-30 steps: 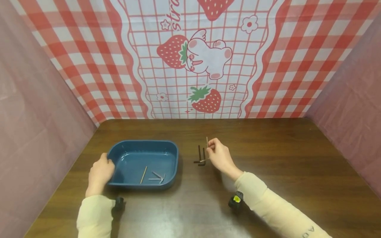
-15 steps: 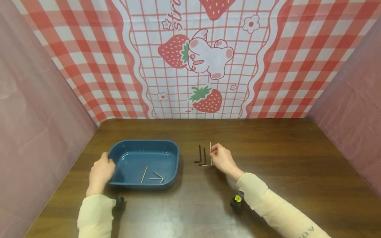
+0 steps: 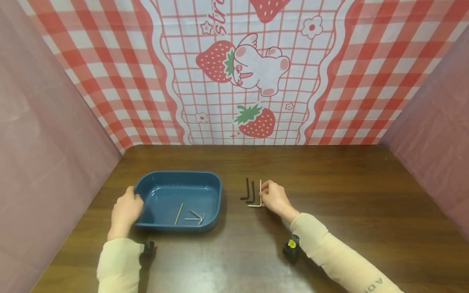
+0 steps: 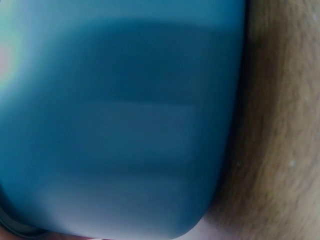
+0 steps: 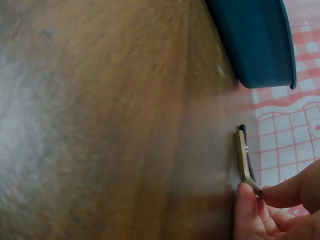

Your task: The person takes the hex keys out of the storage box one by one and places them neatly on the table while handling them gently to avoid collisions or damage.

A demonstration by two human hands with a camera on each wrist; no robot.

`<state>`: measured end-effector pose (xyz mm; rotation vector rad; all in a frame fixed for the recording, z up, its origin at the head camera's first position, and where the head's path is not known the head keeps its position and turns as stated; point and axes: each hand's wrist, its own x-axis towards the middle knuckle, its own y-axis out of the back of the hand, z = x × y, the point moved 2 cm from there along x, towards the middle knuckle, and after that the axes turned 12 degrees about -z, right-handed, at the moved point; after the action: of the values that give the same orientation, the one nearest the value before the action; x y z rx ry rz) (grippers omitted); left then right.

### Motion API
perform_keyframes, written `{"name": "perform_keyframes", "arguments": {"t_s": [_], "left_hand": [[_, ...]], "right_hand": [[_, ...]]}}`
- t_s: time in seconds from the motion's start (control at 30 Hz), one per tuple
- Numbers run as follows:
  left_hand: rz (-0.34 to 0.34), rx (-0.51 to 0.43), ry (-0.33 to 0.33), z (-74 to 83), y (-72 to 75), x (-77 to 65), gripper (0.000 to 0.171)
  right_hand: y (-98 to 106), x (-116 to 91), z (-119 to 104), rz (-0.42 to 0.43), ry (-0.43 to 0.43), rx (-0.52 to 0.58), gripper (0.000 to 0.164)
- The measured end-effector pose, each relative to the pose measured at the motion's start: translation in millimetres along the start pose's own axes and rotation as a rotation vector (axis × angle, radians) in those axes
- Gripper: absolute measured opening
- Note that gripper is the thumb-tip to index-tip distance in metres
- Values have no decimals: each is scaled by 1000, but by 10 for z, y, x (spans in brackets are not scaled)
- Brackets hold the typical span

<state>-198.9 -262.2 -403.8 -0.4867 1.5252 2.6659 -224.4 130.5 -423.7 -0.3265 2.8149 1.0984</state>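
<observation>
A checked cloth printed with strawberries hung behind the wooden desk, and plain pink cloth stood at both sides. On the left half of the desk sat a deep blue tray with rounded corners. In it, toward the near side, lay a brass-coloured rod and, just beside it, a few silver hex keys, crossed or bunched so that their number was hard to tell. To the right of the tray, two black hex keys lay side by side, long arms pointing away from the person; they came between the tray and the right hand.

That hand pinched a pale metallic hex key between thumb and fingers, the tips closed on its long arm. The key was just beside the nearer black one, its short arm pointing left; whether it touched the desk could not be told. The left hand gripped the tray's left rim, its fingers bent over the edge.
</observation>
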Motion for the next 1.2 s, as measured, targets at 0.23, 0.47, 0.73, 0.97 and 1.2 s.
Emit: {"name": "perform_keyframes", "arguments": {"t_s": [0.23,0.47,0.73,0.97,1.2], "left_hand": [[21,-1,-9,6,-11,-9,48],[15,-6,-15,14,-1,-19,49],[6,-10,-13,21,6,-23,48],[0,-10,-9,7,8,-26,49],[2,-12,-11,14,2,-34,49]], "right_hand": [[-6,9,-5,11,-19,-25,15],[-29,31,-32,39,-12,-157,20],[-46,33,-46,87,-20,-188,22],[-66,34,-50,105,-26,-206,17],[-75,38,-32,115,-28,-212,18]]}}
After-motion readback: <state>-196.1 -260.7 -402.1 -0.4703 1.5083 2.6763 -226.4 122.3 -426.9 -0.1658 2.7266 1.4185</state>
